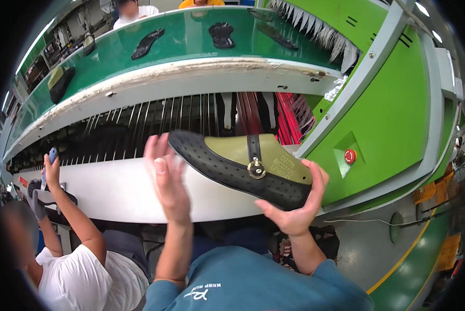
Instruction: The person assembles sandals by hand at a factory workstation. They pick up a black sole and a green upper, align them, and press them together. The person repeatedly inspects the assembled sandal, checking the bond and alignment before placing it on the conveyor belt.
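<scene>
My right hand [297,212] grips the heel end of a black shoe [227,168] with small holes, a narrow strap and a round metal buckle. An olive-green shoe last [227,145] fills it, and handwriting marks the last's side. The shoe lies on its side in the air, toe pointing left. Close by the toe is my left hand [165,179], fingers stretched upward and blurred by motion. Whether it touches the toe I cannot tell.
Beyond a white ledge [113,189] are metal roller rods [191,114] and a green conveyor belt [186,49] carrying black soles [222,35] and a lasted shoe [60,83]. A green machine [382,119] with a red button [350,156] stands right. A co-worker [82,274] holding a blue-handled tool sits left.
</scene>
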`<act>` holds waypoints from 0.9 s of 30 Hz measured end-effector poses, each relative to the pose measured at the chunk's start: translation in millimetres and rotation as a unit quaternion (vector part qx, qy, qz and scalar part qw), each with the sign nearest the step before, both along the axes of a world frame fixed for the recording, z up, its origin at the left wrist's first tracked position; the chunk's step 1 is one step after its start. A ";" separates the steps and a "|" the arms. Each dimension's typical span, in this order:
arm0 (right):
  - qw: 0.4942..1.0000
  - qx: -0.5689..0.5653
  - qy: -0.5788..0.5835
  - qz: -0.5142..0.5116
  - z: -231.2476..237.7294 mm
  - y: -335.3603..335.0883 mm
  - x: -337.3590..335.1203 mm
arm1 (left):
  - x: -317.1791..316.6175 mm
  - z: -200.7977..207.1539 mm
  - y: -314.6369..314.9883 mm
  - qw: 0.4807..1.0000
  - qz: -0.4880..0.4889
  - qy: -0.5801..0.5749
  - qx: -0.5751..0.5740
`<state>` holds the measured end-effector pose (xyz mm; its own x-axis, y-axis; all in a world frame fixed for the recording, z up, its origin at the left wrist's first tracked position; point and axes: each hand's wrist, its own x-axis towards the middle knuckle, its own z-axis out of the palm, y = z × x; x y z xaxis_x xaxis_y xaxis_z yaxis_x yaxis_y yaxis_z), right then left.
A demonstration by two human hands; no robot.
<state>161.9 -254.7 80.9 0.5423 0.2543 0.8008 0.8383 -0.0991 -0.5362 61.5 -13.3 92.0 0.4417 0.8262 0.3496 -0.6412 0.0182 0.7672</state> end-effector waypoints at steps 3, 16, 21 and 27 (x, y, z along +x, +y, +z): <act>0.996 0.000 -0.065 0.058 -6.5 14.7 -21.8 | 39.0 26.8 -9.4 0.978 -0.156 -0.119 -0.064; 0.928 -0.089 0.295 0.210 -22.7 62.1 -28.5 | 93.5 64.1 62.5 0.953 -0.265 0.111 0.093; 0.948 -0.085 0.247 0.184 -47.9 45.8 -47.7 | 89.8 44.5 29.8 0.960 -0.272 0.035 0.048; 0.965 -0.028 0.179 0.188 -52.3 61.8 -27.3 | 109.8 59.2 48.3 0.951 -0.300 0.020 0.074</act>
